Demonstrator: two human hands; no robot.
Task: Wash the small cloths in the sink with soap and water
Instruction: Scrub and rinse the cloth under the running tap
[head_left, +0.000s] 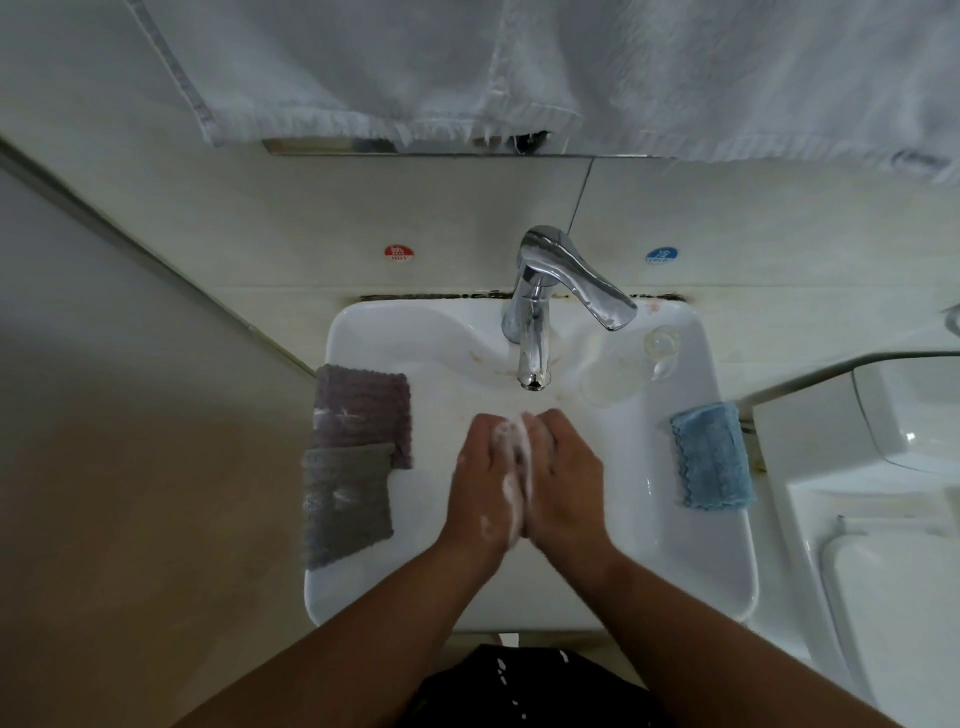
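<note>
Over the middle of the white sink (691, 545), my left hand (483, 483) and my right hand (563, 478) are pressed palm to palm, fingers pointing toward the tap. White soap lather (517, 447) shows between the palms and on my left hand. Whether anything solid lies between the palms is hidden. A purple cloth (363, 410) and a grey cloth (345, 501) lie over the sink's left rim, the grey one nearer me. A blue cloth (711, 457) lies on the right rim. No water can be seen running from the chrome tap (535, 332).
A clear bottle (623, 369) lies on the sink ledge right of the tap. White towels (467, 67) hang above the sink. Hot (399, 253) and cold (661, 255) stickers mark the wall. A white toilet (883, 545) stands close on the right.
</note>
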